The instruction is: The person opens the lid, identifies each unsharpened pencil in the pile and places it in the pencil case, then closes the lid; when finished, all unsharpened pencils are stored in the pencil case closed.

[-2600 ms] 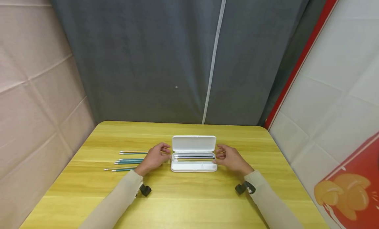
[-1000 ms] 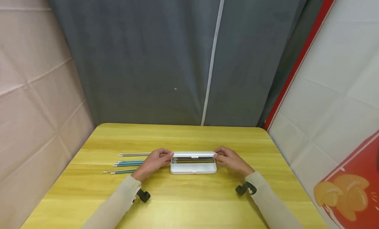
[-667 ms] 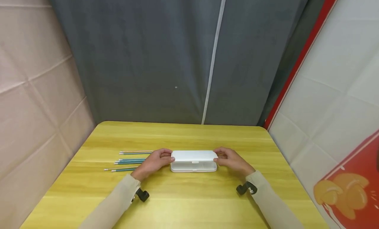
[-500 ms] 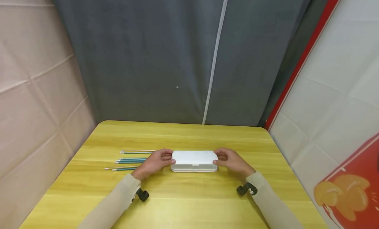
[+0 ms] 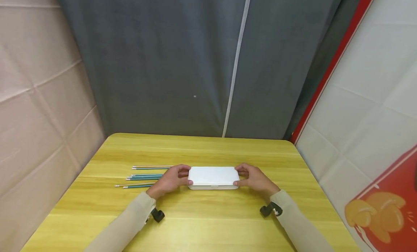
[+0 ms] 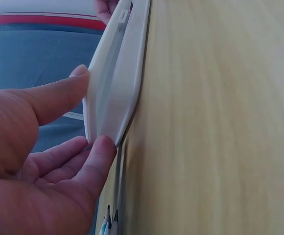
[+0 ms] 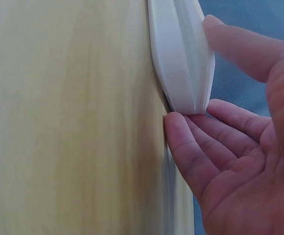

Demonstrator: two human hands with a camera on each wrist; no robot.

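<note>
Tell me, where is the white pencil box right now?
In the head view the white pencil box lies shut in the middle of the yellow table, between the left hand and the right hand, with loose pencils to its left.

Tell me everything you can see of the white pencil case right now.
The white, oblong, rounded-corner plastic pencil case lies flat on the yellow wooden table, lid down, a small clasp on its near edge. The wrist views show the seam between the two shells. The left hand pinches its left end and the right hand its right end, thumb and fingers on both. Teal pencils lie apart to its left.
</note>
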